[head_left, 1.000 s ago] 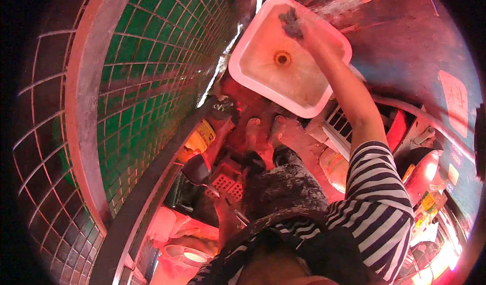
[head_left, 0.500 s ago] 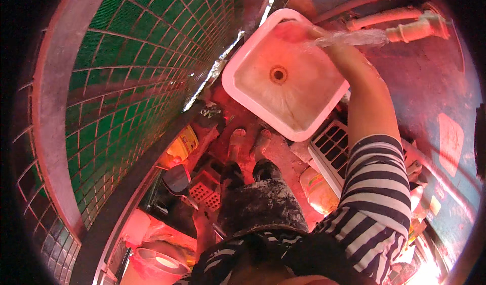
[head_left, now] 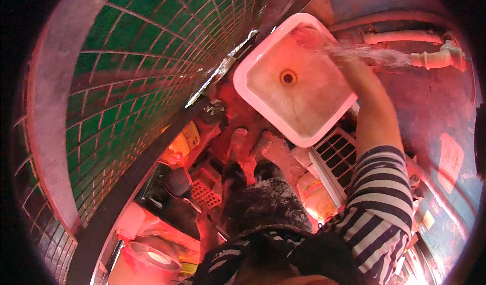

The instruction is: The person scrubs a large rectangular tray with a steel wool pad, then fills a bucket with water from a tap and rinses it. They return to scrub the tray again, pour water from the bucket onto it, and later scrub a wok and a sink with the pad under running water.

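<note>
My right hand [head_left: 331, 49] reaches into the far corner of a white sink [head_left: 244, 85], under a stream of water [head_left: 377, 56] from a pale pipe spout [head_left: 433, 59]. Splash and motion blur its fingers. A reddish patch [head_left: 306, 36] lies just beyond them, and I cannot make out what it is. Low on the left, my left hand [head_left: 206, 226] is closed around the handle of a spatula [head_left: 177, 183] with a broad dark head. The spatula is held out over the clutter beside my leg. The sink's brown-ringed drain [head_left: 288, 78] is uncovered.
A green mesh-like wall [head_left: 131, 36] rises on the left. Below the sink's right side stands a slatted crate [head_left: 334, 156], with a yellowish bag [head_left: 316, 196] beside it. A perforated red block [head_left: 206, 194] and a yellow container [head_left: 182, 142] sit left of my feet; a bucket-like vessel [head_left: 147, 264] is lower left.
The view has shifted, so the sink and spout appear farther right and slightly lower. My right hand stays at the stream; the spatula's head has tilted a little in my left hand.
</note>
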The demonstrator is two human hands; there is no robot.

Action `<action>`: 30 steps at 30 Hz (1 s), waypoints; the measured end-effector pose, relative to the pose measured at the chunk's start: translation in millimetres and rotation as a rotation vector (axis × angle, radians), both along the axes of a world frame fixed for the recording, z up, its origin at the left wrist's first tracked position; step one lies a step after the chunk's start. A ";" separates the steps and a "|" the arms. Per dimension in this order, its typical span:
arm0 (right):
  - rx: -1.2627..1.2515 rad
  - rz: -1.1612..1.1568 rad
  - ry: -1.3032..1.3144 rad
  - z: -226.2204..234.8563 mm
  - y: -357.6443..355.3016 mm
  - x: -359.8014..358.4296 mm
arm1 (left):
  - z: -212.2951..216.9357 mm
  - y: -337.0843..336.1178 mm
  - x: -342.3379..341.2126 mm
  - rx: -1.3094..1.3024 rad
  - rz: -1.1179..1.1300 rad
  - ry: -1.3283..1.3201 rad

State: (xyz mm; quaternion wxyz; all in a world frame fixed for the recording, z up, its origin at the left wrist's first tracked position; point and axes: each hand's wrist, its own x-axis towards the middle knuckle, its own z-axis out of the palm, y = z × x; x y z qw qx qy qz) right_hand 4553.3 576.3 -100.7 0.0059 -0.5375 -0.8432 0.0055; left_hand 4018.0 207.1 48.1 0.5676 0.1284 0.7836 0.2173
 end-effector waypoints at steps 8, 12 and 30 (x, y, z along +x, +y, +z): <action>-0.094 0.000 -0.089 -2.2 -132.1 25.3 | 11.7 -9.1 -12.7 -0.099 0.227 0.009; -0.044 0.087 -0.149 34.2 -61.3 33.7 | 4.4 -11.4 -15.0 0.025 -0.057 0.004; -0.266 -0.327 -0.275 -22.5 -197.3 26.6 | -6.9 -0.3 -15.9 -0.141 0.252 -0.143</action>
